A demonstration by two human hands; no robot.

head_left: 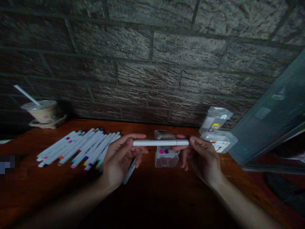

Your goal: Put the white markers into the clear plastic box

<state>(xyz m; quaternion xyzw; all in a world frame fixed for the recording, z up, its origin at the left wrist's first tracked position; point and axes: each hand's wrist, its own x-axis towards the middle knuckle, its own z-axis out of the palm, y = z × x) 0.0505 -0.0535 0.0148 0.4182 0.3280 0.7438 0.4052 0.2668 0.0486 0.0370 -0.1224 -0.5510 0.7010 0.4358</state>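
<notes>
Level in the air above the table, a white marker [154, 142] is held at both ends. My left hand [120, 156] pinches its left end between thumb and fingers. At the other end, my right hand [202, 157] grips the part past the cap seam. Behind and below the marker stands a small clear plastic case [166, 161], with a pink and a purple marker end showing in it. Another white marker [130, 171] lies on the table, partly hidden by my left hand. Left of that hand, several white markers [81, 148] with coloured ends lie side by side.
A wooden table [176, 197] runs up to a stone-block wall [147, 73]. At the back left, a lidded drink cup [44, 111] with a straw sits in a carrier. Clear plastic packaging pieces [215, 121] stand at the back right, near a grey metal frame [267, 105].
</notes>
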